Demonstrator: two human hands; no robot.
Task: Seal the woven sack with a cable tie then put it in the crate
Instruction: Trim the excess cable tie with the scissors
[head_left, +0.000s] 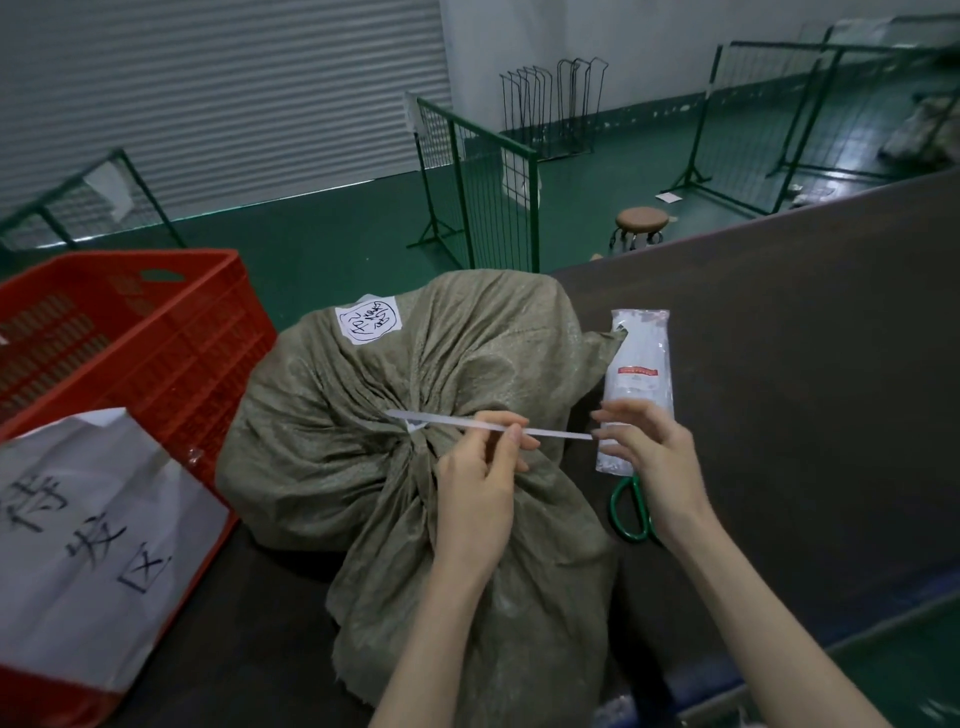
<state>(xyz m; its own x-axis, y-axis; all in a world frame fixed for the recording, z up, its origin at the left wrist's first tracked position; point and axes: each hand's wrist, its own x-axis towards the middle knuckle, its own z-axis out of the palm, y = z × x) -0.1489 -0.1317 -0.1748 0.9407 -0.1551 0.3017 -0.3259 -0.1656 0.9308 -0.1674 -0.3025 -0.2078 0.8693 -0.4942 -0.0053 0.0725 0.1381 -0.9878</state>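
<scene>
Dark table (779, 322), sack (363, 415) neck bunched: both hands, left (475, 499) and right (649, 457), pinching tie (467, 423). Sealing underway; next, cinch tight, then crate (171, 332).

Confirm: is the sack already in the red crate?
No, the woven sack lies on the dark table beside the red crate, with both hands working a cable tie at its neck.

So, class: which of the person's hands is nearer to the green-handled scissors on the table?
Right. The right hand hovers directly over the scissors, partly covering them; the left hand sits further left, over the sack's gathered neck.
</scene>
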